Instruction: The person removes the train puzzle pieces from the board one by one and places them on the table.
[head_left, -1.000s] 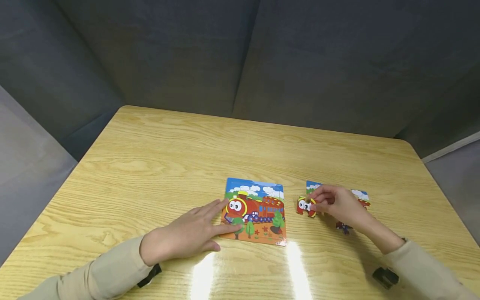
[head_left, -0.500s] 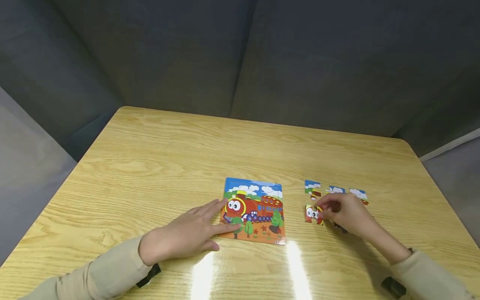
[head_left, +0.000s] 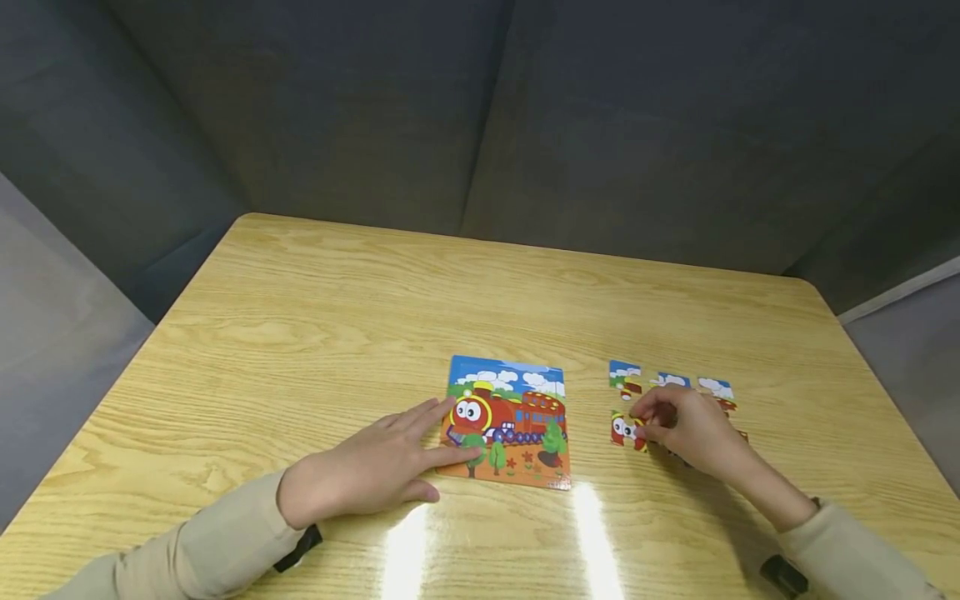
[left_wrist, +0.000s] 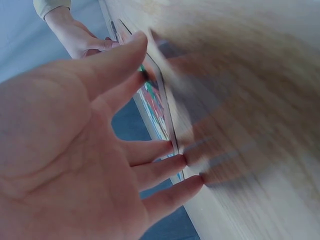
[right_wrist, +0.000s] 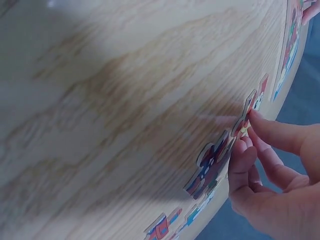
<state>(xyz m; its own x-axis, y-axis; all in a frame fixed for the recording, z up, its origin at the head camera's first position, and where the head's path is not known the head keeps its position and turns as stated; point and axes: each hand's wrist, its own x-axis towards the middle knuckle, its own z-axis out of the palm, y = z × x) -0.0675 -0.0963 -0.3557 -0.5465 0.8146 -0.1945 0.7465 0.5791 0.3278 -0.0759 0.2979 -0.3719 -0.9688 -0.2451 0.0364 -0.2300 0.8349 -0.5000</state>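
Observation:
A square train picture puzzle board [head_left: 525, 425] lies on the table in the head view. My left hand [head_left: 375, 471] rests at its left edge, fingers spread and straight, the index finger reaching over the picture. To the right, my right hand [head_left: 697, 429] pinches a puzzle piece with cartoon eyes [head_left: 621, 427] between thumb and fingers. That piece lies at or very near the table, just below a sky-and-chimney piece [head_left: 625, 373]. In the right wrist view, the fingertips cover part of the eyed piece [right_wrist: 260, 97]. A dark wheel piece [right_wrist: 206, 170] lies close by.
More loose pieces sit beyond and under the right hand, among them a cloud piece [head_left: 716, 388] and a red piece [head_left: 743, 436], partly hidden. The wooden table [head_left: 337, 317] ends at dark fabric panels [head_left: 637, 125] behind it.
My right hand has moved a little right and toward me with the eyed piece, bringing it under the sky-and-chimney piece. The left hand has stayed on the board.

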